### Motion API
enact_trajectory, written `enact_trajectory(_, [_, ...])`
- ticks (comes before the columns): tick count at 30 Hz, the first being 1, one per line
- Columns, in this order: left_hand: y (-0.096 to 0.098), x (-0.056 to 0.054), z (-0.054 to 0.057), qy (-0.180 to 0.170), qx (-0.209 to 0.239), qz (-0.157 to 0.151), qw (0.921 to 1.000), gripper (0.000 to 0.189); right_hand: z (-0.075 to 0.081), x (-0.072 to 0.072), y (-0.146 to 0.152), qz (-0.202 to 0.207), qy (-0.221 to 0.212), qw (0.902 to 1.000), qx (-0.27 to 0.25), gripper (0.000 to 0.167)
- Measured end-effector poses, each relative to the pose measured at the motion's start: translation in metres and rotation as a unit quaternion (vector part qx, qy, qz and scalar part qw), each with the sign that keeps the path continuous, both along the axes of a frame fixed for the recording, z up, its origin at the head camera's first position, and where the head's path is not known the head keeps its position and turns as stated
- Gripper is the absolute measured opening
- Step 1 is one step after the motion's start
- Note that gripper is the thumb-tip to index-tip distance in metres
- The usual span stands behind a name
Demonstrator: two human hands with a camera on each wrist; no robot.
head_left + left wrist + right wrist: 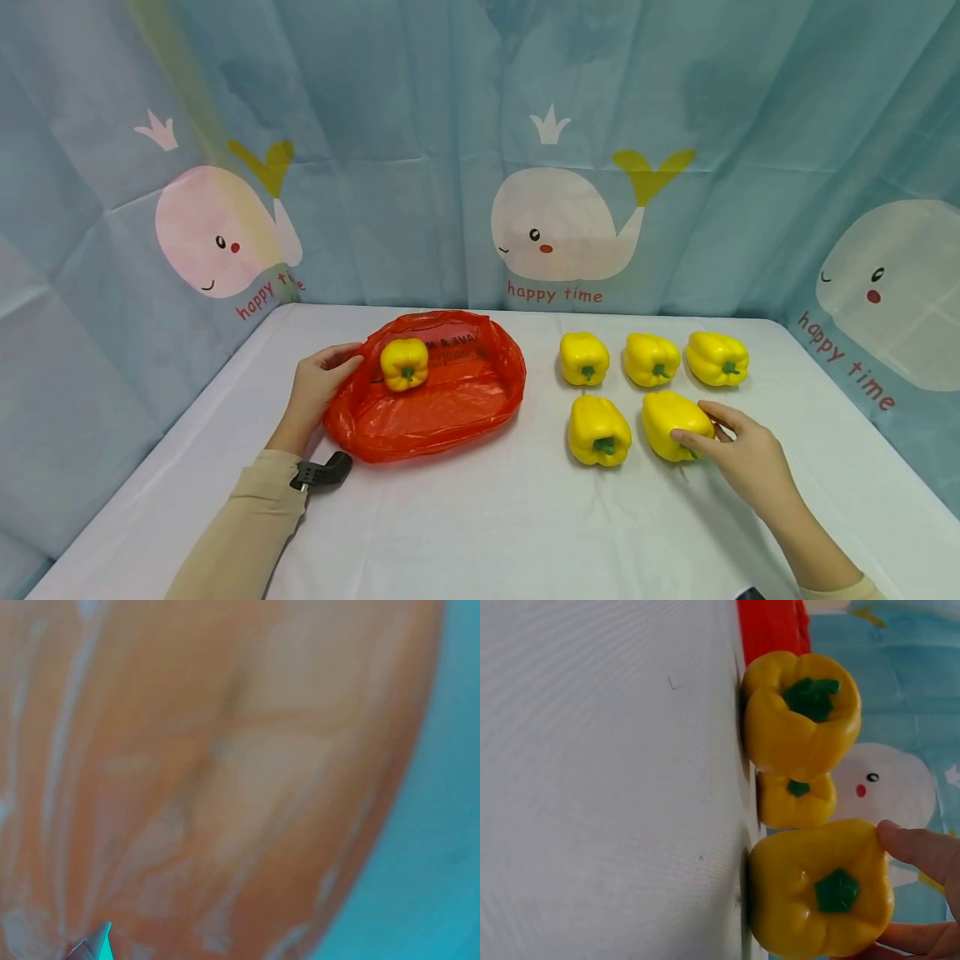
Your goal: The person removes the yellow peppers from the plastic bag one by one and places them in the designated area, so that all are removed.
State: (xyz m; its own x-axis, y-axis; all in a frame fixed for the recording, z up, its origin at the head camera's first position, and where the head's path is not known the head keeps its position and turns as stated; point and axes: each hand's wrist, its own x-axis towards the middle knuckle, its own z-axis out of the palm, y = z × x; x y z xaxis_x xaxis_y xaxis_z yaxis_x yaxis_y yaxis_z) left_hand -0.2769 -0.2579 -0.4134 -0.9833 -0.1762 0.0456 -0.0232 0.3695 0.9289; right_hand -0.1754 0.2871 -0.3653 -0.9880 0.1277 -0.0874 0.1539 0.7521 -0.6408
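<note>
On the left a red plastic bag [442, 421] lies with its mouth spread wide, and one yellow bell pepper [403, 360] sits inside it. My left hand [313, 387] holds the bag's left rim between thumb and fingers. The left wrist view is filled by blurred red plastic [187, 787]. Over on the right, my right hand [753, 462] grips a yellow bell pepper [670, 417] at its right side, thumb toward the front. In the right wrist view that bell pepper [814, 892] appears at or very near the tabletop; the fingers behind it are partly hidden.
Three yellow bell peppers, left [583, 357], middle [651, 357] and right [717, 357], form a back row. Another bell pepper [597, 427] stands just left of the gripped one. A white cloth [480, 525] covers the table, with blue whale-print curtains [420, 225] behind and at the sides.
</note>
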Motion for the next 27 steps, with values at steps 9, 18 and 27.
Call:
enact_trajectory(9, [0.000, -0.001, 0.000, 0.004, -0.001, 0.002, 1.0000, 0.056, 0.003, 0.006, -0.004, -0.031, 0.072, 0.9958, -0.047, 0.084])
enact_trajectory(18, [-0.002, -0.002, 0.003, 0.003, -0.003, 0.005, 1.0000, 0.056, 0.021, 0.015, -0.032, -0.016, 0.148, 0.9853, -0.084, 0.080])
enact_trajectory(27, [0.000, -0.002, 0.001, 0.011, 0.001, 0.002, 0.9999, 0.054, 0.035, 0.013, -0.090, 0.074, 0.183, 0.9647, -0.175, 0.068])
